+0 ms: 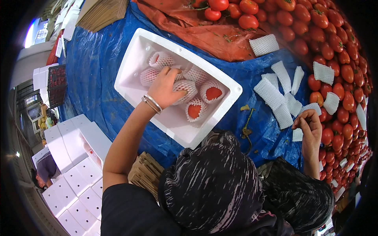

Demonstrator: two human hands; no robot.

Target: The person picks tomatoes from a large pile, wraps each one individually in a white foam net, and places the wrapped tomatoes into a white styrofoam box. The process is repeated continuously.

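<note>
Inside a white foam box (134, 66), several red tomatoes sit in white foam net sleeves. My left hand (165, 87), with a metal bangle at the wrist, reaches in from the near left. Its thumb and fingers close around a netted tomato (184, 88) in the middle of the group, partly hidden by the hand. Other netted tomatoes (212, 92) lie around it, some showing bare red ends. On the right, my right hand (310, 128) is raised beside loose foam net sleeves (268, 93). Its fingers are loosely curled, and I see nothing held in them.
Beneath the box spreads a blue tarp (94, 65). A large heap of loose tomatoes (333, 44) fills the right side. Stacked foam boxes (68, 188) stand at left near another person (47, 168). Cardboard stacks (102, 13) and a black crate (57, 85) are also there.
</note>
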